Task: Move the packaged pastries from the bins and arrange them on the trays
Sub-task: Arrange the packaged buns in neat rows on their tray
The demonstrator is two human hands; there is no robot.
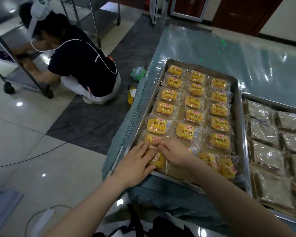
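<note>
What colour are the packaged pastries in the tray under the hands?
Yellow with red logos; packaged pastries show best in head view.

Under the left hand [135, 161] the pastry [158, 161] shows only its right end; the rest is covered. Whether the right hand [175, 152] pinches the wrapper or merely touches it cannot be told, its fingertips being tucked against the left hand. Just right of the grip, another pack [189, 149] peeks out only as a scrap of red label. Well to the right, the second tray [270, 102] runs off the frame's edge, its contents [266, 156] too glared to identify. Both forearms [92, 202] are cut off at the bottom
</note>
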